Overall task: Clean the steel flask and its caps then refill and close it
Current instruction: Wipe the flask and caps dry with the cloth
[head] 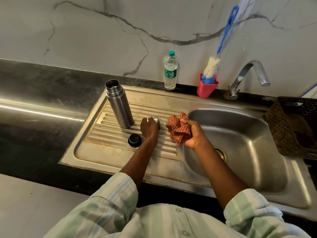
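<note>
Steel flask [119, 103]: I see it upright and uncapped on the ribbed drainboard [106, 148], far left of the items, its mouth open.
Black inner cap [134, 140]: it sits on the ribs near the flask's base, just left of my left wrist.
Left hand [148, 126]: my arm reaches forward from the striped sleeve; the fingers curl down over the steel outer cap [155, 119], gripping it on the drainboard.
Right hand [193, 134]: raised at the basin's left edge, wrist bent, fingers closed tight around a bunched orange checked cloth [178, 128].
Sink basin [240, 143]: right of both hands.
</note>
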`<state>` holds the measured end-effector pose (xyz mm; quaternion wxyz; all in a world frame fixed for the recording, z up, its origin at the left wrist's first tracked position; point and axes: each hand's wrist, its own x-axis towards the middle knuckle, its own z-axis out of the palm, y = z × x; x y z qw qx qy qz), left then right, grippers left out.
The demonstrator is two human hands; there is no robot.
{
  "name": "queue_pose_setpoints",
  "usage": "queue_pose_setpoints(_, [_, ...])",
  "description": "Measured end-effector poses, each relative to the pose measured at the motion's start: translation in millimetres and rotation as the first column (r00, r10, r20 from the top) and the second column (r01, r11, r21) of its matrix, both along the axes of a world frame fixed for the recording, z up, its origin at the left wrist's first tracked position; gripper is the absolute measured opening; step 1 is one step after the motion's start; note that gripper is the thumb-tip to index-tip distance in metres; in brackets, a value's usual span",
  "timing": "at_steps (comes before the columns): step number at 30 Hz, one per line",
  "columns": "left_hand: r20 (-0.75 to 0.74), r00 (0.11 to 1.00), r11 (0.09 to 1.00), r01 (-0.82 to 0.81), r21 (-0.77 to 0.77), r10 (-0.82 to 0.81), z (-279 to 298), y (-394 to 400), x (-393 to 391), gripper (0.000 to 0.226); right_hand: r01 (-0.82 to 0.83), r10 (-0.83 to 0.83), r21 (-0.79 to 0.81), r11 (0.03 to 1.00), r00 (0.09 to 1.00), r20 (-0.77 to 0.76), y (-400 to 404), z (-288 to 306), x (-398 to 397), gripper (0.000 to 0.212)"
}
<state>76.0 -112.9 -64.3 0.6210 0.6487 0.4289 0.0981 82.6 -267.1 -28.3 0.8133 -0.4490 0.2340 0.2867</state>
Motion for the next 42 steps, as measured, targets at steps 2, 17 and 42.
queue_pose_setpoints(2, [-0.005, 1.000, 1.000, -0.006, 0.011, 0.006, -1, -3, 1, 0.045, 0.003, -0.003, -0.015, 1.000, 1.000, -0.006, -2, -1, 1, 0.058])
queue_pose_setpoints(17, [0.315, 0.918, 0.881, 0.072, 0.467, -0.242, 19, -71, -24, 0.018, -0.064, 0.072, -0.085, 0.994, 0.993, 0.092, -64, 9, -5, 0.037])
queue_pose_setpoints(42, [0.199, 0.669, 0.672, 0.738, -0.062, -0.716, 57, -418, 63, 0.012, 0.338, 0.007, -0.672, 0.659, 0.890, 0.455, -449, 104, 57, 0.030])
